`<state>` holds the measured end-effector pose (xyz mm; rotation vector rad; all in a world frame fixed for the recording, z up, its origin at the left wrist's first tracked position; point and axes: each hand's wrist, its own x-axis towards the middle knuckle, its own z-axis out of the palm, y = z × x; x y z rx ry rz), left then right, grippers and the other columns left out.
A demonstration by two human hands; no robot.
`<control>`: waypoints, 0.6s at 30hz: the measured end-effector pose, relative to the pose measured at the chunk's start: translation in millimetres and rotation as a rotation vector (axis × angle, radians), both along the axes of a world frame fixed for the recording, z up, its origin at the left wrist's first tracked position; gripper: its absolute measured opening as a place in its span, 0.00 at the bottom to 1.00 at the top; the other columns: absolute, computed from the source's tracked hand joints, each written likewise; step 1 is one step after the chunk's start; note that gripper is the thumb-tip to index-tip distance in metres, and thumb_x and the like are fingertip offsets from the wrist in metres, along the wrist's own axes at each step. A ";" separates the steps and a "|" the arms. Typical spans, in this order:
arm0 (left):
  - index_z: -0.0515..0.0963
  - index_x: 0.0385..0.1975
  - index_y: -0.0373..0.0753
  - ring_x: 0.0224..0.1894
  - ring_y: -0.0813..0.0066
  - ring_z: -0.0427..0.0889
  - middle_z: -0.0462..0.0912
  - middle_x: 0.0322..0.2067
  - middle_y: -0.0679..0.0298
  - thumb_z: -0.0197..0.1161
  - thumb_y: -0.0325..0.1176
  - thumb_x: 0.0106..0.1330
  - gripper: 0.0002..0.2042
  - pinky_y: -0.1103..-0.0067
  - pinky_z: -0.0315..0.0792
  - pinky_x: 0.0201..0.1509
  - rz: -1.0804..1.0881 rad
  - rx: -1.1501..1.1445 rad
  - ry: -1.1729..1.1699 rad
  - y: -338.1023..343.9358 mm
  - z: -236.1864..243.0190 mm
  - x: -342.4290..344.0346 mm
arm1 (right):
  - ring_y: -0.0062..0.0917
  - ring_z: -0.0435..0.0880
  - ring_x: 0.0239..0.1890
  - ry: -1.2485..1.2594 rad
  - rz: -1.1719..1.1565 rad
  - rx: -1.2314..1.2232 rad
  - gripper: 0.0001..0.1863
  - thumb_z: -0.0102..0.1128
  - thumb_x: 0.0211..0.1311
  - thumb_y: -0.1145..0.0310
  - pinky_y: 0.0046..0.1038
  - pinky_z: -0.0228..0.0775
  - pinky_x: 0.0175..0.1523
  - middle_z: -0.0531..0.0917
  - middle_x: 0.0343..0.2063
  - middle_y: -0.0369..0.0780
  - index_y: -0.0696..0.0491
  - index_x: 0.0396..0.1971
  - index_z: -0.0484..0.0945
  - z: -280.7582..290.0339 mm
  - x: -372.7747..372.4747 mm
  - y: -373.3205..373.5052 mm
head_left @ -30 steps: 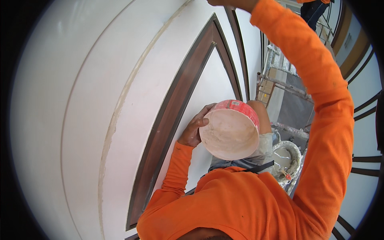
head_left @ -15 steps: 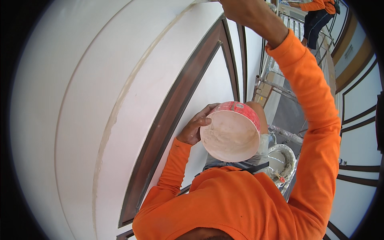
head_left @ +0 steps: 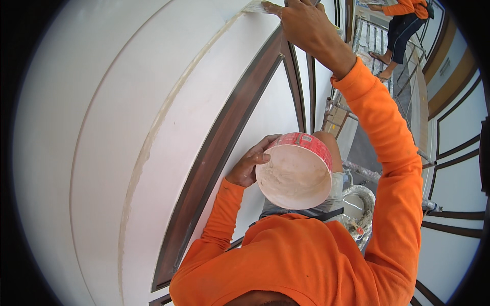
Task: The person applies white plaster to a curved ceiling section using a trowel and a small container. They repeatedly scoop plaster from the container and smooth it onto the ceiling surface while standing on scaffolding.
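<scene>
Head view, ordered from near to far. In the foreground, the wearer's orange shirt [head_left: 306, 255] fills the lower center. Beyond it, the left hand [head_left: 250, 162] grips the left side of a shallow red tub [head_left: 295, 176], thumb over the rim and fingers around the outer wall. The tub lies in front of the torso, above the lap; its round mouth is turned toward the viewer, its central axis receding from the camera, with pale residue inside. At the upper edge, the right hand [head_left: 309, 28] is closed on a putty knife [head_left: 255, 7], whose handle is largely hidden. The knife's long axis runs roughly crosswise, the whitish blade pointing left at the upper end of a tan strip [head_left: 149, 144] on the white wall [head_left: 112, 127]; blade contact cannot be determined. A dark brown frame [head_left: 212, 148] slants alongside. Lower right, beyond the lap: a smeared white bucket [head_left: 368, 196]. Farthest, upper right: a co-worker [head_left: 403, 33] on scaffolding [head_left: 363, 43].
</scene>
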<state>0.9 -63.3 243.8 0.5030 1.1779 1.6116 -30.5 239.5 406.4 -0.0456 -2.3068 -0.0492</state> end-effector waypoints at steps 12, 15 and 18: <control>0.58 0.75 0.33 0.69 0.59 0.74 0.71 0.67 0.50 0.73 0.54 0.52 0.52 0.68 0.71 0.72 0.026 -0.054 0.029 2.7 10.6 5.6 | 0.44 0.85 0.40 -0.021 0.116 0.080 0.18 0.50 0.67 0.74 0.46 0.77 0.49 0.81 0.41 0.51 0.55 0.52 0.83 23.1 5.3 12.4; 0.56 0.75 0.34 0.69 0.61 0.73 0.69 0.67 0.52 0.71 0.51 0.56 0.49 0.67 0.72 0.70 -0.010 0.002 0.017 0.2 0.7 0.7 | 0.42 0.86 0.34 -0.007 0.104 0.145 0.10 0.52 0.67 0.72 0.45 0.78 0.45 0.83 0.34 0.49 0.57 0.36 0.84 49.6 21.7 14.8; 0.57 0.75 0.35 0.69 0.61 0.73 0.70 0.67 0.52 0.72 0.51 0.56 0.49 0.68 0.72 0.70 -0.006 -0.012 0.013 -1.4 -2.2 -0.7 | 0.41 0.87 0.34 0.061 0.106 0.168 0.10 0.54 0.68 0.71 0.45 0.79 0.45 0.85 0.34 0.49 0.57 0.31 0.83 50.1 14.5 18.5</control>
